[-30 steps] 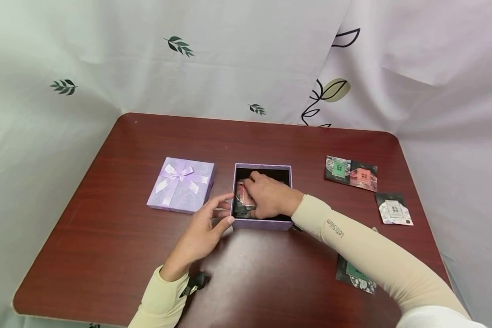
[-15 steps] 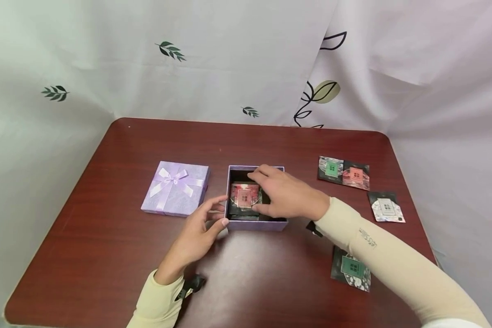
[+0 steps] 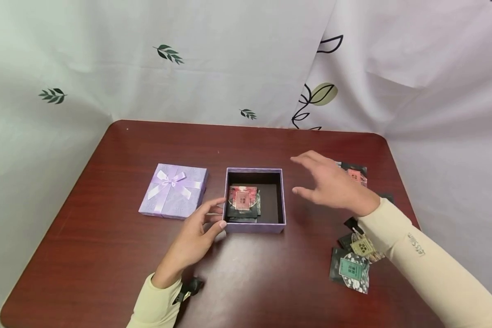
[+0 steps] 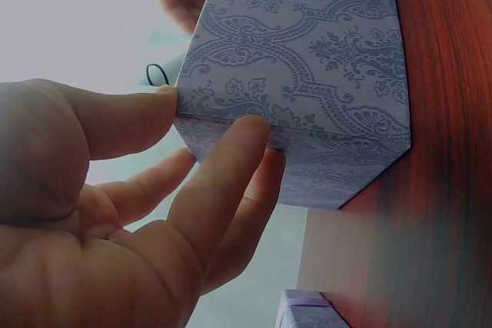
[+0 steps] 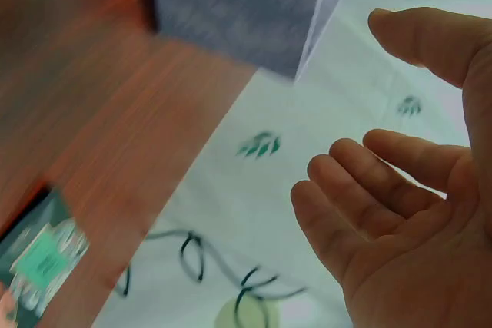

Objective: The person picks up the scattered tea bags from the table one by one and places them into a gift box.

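A lilac gift box (image 3: 254,228) stands uncovered at mid-table, its patterned side filling much of the left wrist view. Inside, against its left wall, lies a red-and-black sachet (image 3: 243,200) on top of at least one other. My left hand (image 3: 197,239) rests at the box's near left corner; in the left wrist view its thumb and fingertips touch the box (image 4: 292,59) with fingers fairly straight. Above the table to the right of the box, my right hand (image 3: 336,184) is spread, thumb apart from fingers. The right wrist view shows nothing held in that hand (image 5: 415,220).
The lilac lid (image 3: 197,175) with a ribbon bow lies left of the box. On the right are a red-labelled sachet (image 3: 354,175), a mostly covered sachet (image 3: 387,197), a yellow-labelled sachet (image 3: 361,247) and a green-labelled sachet (image 3: 350,269). A printed curtain hangs behind the table.
My right hand has come out of the box and moved right, leaving the red-and-black sachet at the left inside. The left hand stays at the box corner.
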Demonstrator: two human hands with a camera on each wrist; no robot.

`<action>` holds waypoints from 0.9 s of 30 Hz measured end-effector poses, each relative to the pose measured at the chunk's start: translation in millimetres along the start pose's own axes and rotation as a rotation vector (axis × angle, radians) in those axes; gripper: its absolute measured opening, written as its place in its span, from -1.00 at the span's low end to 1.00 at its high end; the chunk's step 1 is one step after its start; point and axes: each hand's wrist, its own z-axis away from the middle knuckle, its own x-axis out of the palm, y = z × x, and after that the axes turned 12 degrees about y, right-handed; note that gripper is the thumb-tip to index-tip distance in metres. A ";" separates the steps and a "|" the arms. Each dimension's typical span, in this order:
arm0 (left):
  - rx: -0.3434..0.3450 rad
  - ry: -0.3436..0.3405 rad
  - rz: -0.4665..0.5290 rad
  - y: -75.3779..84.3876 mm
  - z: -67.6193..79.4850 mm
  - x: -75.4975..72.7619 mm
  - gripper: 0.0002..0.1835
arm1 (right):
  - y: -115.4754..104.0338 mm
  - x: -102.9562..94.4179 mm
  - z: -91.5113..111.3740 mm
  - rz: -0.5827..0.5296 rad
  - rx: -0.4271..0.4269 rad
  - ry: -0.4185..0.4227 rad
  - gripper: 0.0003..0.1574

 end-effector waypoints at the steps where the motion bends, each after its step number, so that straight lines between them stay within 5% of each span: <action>1: -0.002 0.001 0.000 0.1 0.2 -0.1 -0.38 | 5.7 -1.6 0.8 0.005 0.012 0.004 -0.03; 27: -0.014 0.011 -0.007 1.1 3.7 0.4 -0.40 | 127.0 18.2 4.8 0.035 0.296 -0.226 0.27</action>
